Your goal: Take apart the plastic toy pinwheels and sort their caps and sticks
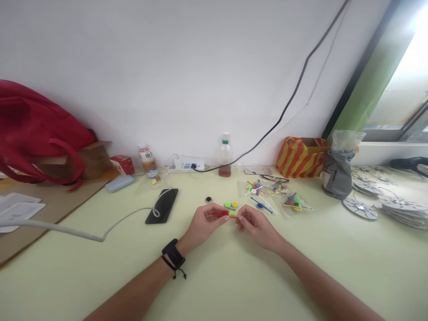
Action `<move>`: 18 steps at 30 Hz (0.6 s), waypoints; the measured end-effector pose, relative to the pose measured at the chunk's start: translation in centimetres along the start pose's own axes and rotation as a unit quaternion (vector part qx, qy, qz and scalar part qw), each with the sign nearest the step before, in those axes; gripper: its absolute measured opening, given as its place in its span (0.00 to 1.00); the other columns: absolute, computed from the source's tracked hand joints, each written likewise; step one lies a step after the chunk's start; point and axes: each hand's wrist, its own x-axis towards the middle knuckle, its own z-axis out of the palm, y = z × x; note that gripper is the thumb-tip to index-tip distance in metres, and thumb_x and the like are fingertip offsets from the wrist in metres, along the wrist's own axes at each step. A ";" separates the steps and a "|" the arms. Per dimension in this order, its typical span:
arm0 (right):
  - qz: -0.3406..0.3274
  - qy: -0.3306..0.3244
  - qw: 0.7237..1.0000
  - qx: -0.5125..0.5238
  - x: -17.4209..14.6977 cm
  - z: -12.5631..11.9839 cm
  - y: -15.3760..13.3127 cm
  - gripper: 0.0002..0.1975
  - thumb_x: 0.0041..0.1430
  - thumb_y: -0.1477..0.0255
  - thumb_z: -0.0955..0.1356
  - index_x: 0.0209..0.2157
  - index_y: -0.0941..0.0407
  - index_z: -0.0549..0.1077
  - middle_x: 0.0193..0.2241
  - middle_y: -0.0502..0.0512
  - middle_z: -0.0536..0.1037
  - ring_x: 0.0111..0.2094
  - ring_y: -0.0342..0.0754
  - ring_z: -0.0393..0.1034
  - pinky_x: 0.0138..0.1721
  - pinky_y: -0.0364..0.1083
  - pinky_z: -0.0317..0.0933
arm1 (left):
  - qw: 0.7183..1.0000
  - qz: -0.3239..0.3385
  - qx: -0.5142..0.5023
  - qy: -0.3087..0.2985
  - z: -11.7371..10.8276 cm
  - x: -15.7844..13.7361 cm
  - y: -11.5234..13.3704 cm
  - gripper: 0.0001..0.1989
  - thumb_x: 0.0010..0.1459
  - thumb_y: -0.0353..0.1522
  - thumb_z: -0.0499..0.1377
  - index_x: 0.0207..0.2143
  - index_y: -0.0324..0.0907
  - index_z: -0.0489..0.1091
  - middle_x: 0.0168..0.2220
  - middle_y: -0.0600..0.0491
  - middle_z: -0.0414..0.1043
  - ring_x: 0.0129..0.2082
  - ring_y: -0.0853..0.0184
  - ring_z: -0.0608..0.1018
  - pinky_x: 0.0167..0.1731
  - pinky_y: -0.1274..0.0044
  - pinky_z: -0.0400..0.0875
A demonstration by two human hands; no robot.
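Over the middle of the table, my left hand (206, 221) pinches a small red plastic arrow spinner (220, 214) between thumb and fingers. My right hand (257, 225) faces it, its thumb and fingertips closed on the other end of the thin coloured plastic. Bright green shows between the two hands; whether this is one piece or several stacked I cannot tell. Just beyond the fingers lie a green round piece (228, 204) and a yellow one (235, 204). A blue arrow spinner (260, 206) rests to the right, and a small black-and-silver round part (208, 199) to the left.
Clear bags of coloured spinners (294, 203) lie at right, near a striped bag (301, 158) and stacked white discs (361, 208). At left are a black phone (170, 200), a pale cable (127, 217) and a blue case (119, 183). A bottle (225, 156) stands by a power strip (185, 166).
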 end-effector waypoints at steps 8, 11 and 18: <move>0.068 -0.001 0.992 0.107 0.4 0.1 -0.2 0.24 0.56 0.48 0.72 0.32 0.55 0.69 0.29 0.52 0.75 0.29 0.46 0.71 0.36 0.48 0.69 | 0.999 0.001 0.035 -0.028 0.0 -0.3 0.0 0.10 0.57 0.37 0.69 0.35 0.39 0.76 0.38 0.46 0.81 0.42 0.59 0.82 0.48 0.67 0.76; 0.079 0.002 0.990 0.118 0.4 0.1 -0.2 0.24 0.55 0.48 0.72 0.32 0.56 0.69 0.29 0.52 0.75 0.30 0.46 0.71 0.36 0.48 0.69 | 0.999 0.012 0.042 -0.021 0.2 -0.4 0.1 0.10 0.58 0.37 0.68 0.34 0.40 0.74 0.37 0.47 0.80 0.41 0.61 0.81 0.47 0.69 0.76; 0.086 0.027 0.989 0.117 0.6 -0.2 0.0 0.24 0.53 0.48 0.73 0.33 0.56 0.71 0.28 0.52 0.76 0.31 0.47 0.71 0.38 0.48 0.68 | 0.993 -0.018 -0.051 -0.101 0.2 -0.6 1.2 0.12 0.63 0.39 0.64 0.41 0.38 0.75 0.41 0.45 0.79 0.43 0.61 0.80 0.47 0.69 0.75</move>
